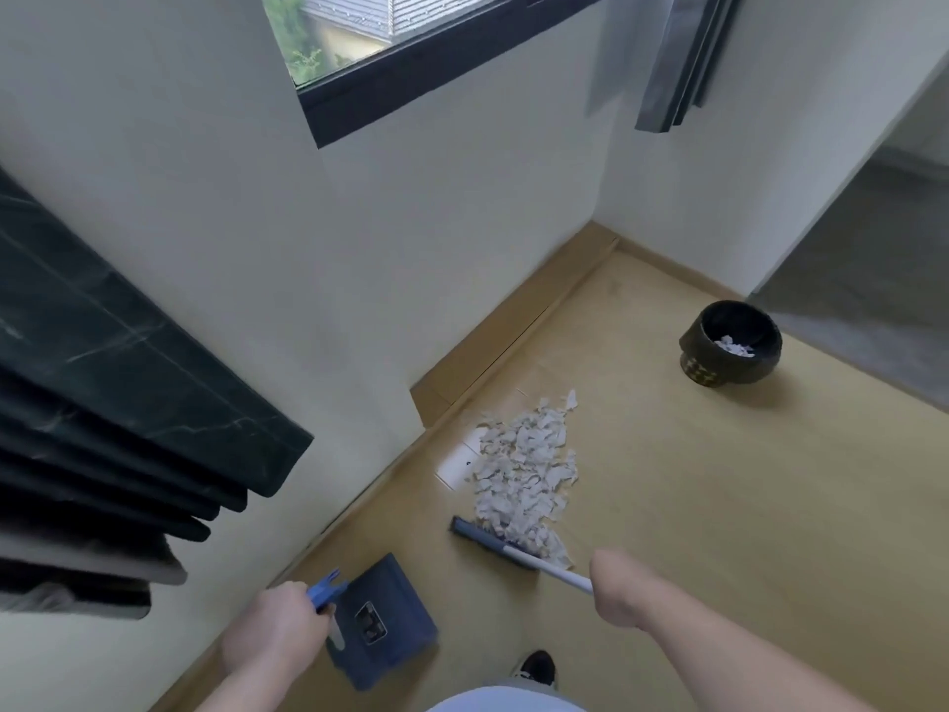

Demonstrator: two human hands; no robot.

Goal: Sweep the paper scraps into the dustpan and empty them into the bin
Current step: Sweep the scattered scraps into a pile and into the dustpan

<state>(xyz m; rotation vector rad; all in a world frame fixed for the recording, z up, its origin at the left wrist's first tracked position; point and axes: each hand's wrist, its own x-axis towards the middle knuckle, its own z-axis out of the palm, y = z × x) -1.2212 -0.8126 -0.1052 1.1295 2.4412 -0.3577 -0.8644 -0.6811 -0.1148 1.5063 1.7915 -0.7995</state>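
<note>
One floor: pale yellow-brown wood-look floor (719, 506), smooth and flat, so light litter should slide across it easily.
Curtain: dark pleated fabric curtain (102, 403) hanging at the left wall, soft and folded.
Scrap pile: heap of torn, crumpled white paper scraps (524, 465) lying on the floor near the skirting, partly over a white floor plate (457, 462). They look very light, soft and loose; probably scatter under a quick stroke, so short, gentle pushes from the far side suit them best.
Bin: round black waste bin (703, 367) with a black liner, standing well apart from the pile to the right, with some white scraps inside.
Dustpan: dark blue rigid plastic dustpan (390, 634), flat-bottomed, tilted near the wall, short of the pile; whether it touches the floor I cannot tell. Best held by its blue handle.
Broom: blue-headed broom (482, 539) with a thin white pole, its head touching the pile's near edge; stiff and light by the look of it.
Right hand: right hand (621, 588) curled round the white pole.
Left hand: left hand (272, 634) gripping the dustpan's handle.
</note>
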